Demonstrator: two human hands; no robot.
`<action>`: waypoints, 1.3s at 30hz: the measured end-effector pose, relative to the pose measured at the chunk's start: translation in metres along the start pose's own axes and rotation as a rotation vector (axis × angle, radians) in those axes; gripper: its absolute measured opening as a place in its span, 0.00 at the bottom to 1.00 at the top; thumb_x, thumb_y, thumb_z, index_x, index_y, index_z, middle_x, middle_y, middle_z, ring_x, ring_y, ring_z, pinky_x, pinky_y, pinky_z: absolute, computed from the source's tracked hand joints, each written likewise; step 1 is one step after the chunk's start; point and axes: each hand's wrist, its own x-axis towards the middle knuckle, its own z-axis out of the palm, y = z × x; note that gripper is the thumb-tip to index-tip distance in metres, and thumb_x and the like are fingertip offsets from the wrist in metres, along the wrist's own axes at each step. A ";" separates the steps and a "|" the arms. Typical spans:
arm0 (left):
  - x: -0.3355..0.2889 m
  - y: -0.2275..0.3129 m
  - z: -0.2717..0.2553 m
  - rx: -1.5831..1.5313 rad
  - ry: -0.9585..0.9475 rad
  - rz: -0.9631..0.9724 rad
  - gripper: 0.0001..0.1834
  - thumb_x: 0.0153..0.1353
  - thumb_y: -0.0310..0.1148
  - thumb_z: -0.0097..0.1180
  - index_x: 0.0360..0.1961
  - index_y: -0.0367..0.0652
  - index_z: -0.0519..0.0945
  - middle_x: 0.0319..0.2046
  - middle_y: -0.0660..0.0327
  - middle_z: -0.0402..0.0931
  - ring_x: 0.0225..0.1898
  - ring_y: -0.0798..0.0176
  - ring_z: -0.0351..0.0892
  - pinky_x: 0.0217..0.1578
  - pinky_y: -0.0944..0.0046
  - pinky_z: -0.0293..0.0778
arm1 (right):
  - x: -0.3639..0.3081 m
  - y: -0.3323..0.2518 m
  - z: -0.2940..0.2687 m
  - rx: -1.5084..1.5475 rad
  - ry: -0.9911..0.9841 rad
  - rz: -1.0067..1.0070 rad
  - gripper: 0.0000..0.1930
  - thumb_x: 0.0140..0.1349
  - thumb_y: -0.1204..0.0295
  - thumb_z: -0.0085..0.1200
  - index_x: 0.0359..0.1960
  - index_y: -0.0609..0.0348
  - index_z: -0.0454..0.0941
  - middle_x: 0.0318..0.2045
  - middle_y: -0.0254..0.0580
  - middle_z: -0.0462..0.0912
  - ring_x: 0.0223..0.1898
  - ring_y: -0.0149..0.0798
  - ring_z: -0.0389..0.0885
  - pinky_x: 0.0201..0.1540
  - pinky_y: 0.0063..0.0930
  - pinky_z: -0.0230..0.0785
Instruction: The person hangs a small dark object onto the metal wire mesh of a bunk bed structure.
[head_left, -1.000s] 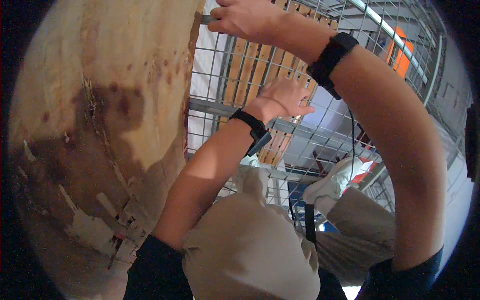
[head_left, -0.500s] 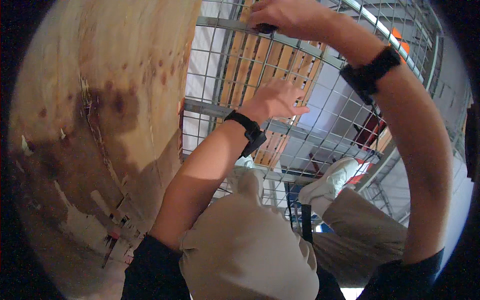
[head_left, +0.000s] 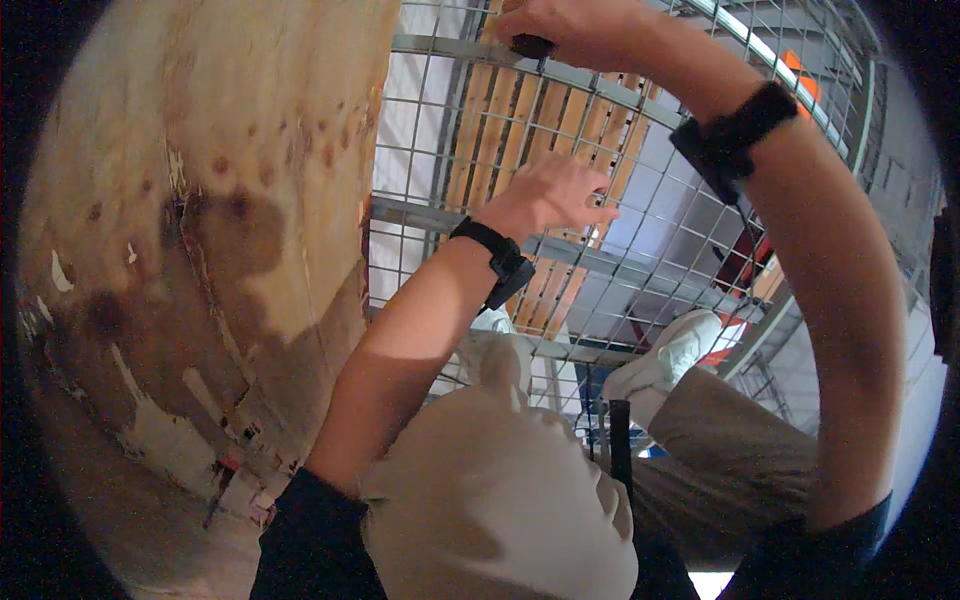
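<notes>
My right hand (head_left: 570, 32) is at the top, closed round a small black object (head_left: 532, 46) that mostly hides behind the fingers. It is beside a grey metal bar (head_left: 425, 44) of a wire mesh panel (head_left: 412, 150). My left hand (head_left: 550, 193) hangs lower, in front of the mesh, with its thumb and fingers curved and a gap between them. I see nothing in it. Whether its fingertips touch the wires I cannot tell. Each wrist wears a black strap with a small black box, the left one (head_left: 505, 270) and the right one (head_left: 735, 145).
A stained, splintered plywood board (head_left: 270, 200) fills the left side. Wooden slats (head_left: 490, 130) show through the mesh. My legs in beige trousers (head_left: 490, 490) and white shoes (head_left: 670, 350) are below. Something orange (head_left: 803, 75) is at the upper right.
My left hand's thumb and fingers have curled slightly closer together. My right hand has shifted a little up and left, still holding the black object. The view has tilted slightly.
</notes>
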 end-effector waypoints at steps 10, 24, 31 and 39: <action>-0.009 -0.008 0.004 0.015 0.178 0.057 0.29 0.58 0.64 0.56 0.29 0.45 0.83 0.23 0.50 0.81 0.31 0.44 0.83 0.34 0.44 0.76 | -0.055 0.002 0.023 0.098 0.055 -0.019 0.13 0.51 0.78 0.61 0.39 0.52 0.79 0.34 0.40 0.82 0.46 0.49 0.77 0.52 0.44 0.70; -0.005 0.004 -0.005 0.022 0.008 0.007 0.28 0.57 0.59 0.59 0.41 0.43 0.84 0.31 0.47 0.83 0.39 0.41 0.83 0.42 0.46 0.77 | -0.063 0.005 0.031 0.126 0.009 0.028 0.08 0.52 0.75 0.59 0.34 0.50 0.78 0.34 0.39 0.81 0.47 0.49 0.77 0.50 0.45 0.71; 0.003 -0.004 0.008 0.023 0.170 0.134 0.30 0.60 0.62 0.52 0.24 0.42 0.80 0.22 0.47 0.80 0.28 0.40 0.82 0.31 0.42 0.75 | -0.116 0.006 0.039 0.003 0.041 0.085 0.07 0.57 0.72 0.59 0.37 0.50 0.79 0.39 0.39 0.81 0.52 0.48 0.75 0.57 0.43 0.69; 0.004 -0.001 0.007 -0.031 0.126 0.055 0.29 0.72 0.54 0.36 0.30 0.46 0.83 0.27 0.46 0.82 0.32 0.40 0.81 0.36 0.40 0.73 | -0.125 0.002 0.032 0.044 -0.096 0.092 0.14 0.49 0.79 0.63 0.39 0.52 0.78 0.39 0.32 0.81 0.46 0.47 0.74 0.56 0.40 0.67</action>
